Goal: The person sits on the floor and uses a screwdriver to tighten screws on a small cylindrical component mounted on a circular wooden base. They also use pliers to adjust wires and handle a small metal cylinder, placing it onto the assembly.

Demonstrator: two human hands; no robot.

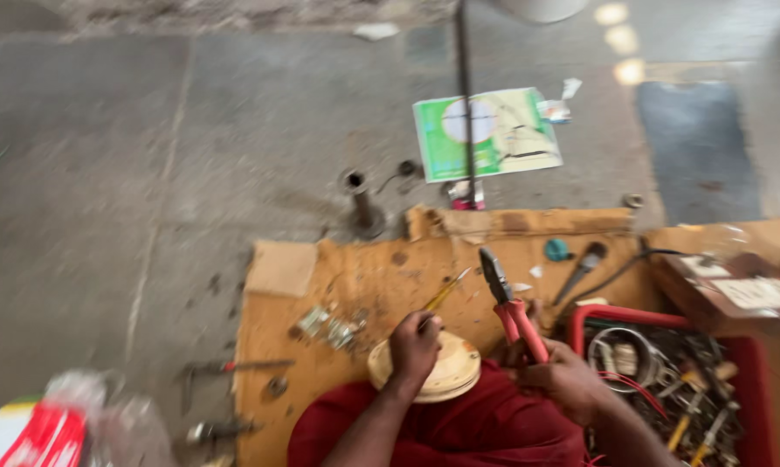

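My left hand (413,346) rests on a round cream-coloured plate-like part (446,374) on my lap and holds a thin yellow-handled screwdriver (444,293) pointing up and away. My right hand (563,377) grips red-handled pliers (511,304), jaws pointing away from me, above the cardboard. Both hands sit over a dark red cloth (476,428) on my lap. The picture is blurred by motion.
A flattened cardboard sheet (364,285) lies on the stone floor with small metal parts (329,327) on it. A red crate (736,346) of tools and wires stands at right. A green and white box (487,131), a metal pipe stub (361,203) and a plastic bag (70,424) lie around.
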